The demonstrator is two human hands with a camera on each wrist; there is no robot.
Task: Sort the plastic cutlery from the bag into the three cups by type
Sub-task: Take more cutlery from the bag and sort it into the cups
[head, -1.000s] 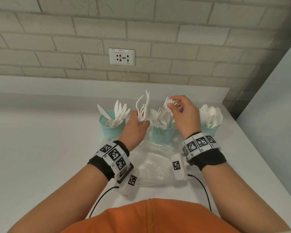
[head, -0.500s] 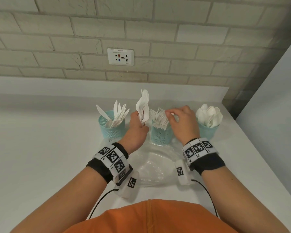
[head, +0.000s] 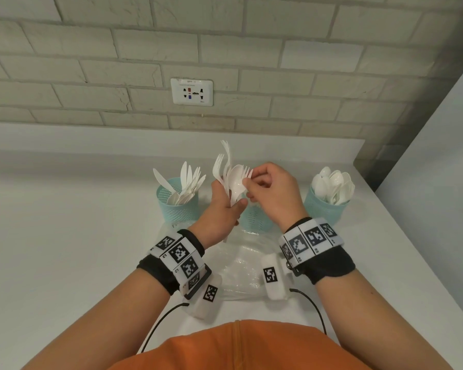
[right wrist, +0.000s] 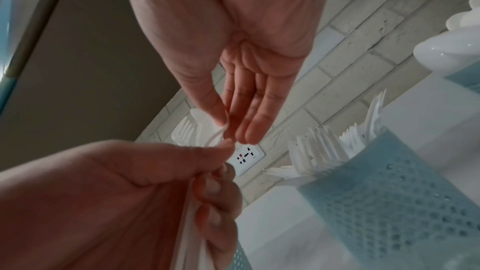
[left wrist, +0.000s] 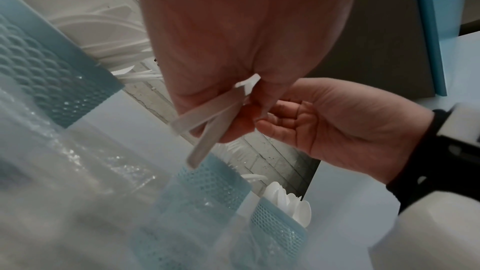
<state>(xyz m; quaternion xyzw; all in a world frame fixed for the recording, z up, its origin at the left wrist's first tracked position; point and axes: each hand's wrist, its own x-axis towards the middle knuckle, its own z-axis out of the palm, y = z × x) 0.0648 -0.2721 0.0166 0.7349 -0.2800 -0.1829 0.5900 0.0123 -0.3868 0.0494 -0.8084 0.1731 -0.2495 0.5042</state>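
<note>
My left hand [head: 231, 205] grips a bundle of white plastic cutlery [head: 226, 172] upright by the handles, which stick out below the palm [left wrist: 215, 110]. The bundle holds forks and at least one spoon. My right hand [head: 250, 180] pinches the top of one piece of the bundle between thumb and forefinger [right wrist: 221, 128]; fork or spoon, I cannot tell. Three teal mesh cups stand in a row behind: the knife cup [head: 177, 206] on the left, the fork cup [head: 255, 222] mostly hidden by my hands, and the spoon cup [head: 324, 209] on the right.
The clear plastic bag [head: 241, 265] lies flat on the white counter [head: 64, 236] between my wrists. A brick wall with a socket [head: 191, 92] rises behind the cups. The counter's right edge [head: 401, 231] runs close to the spoon cup.
My right hand left the fork cup and moved left to the bundle, where it now pinches a piece. My left hand still holds the bundle.
</note>
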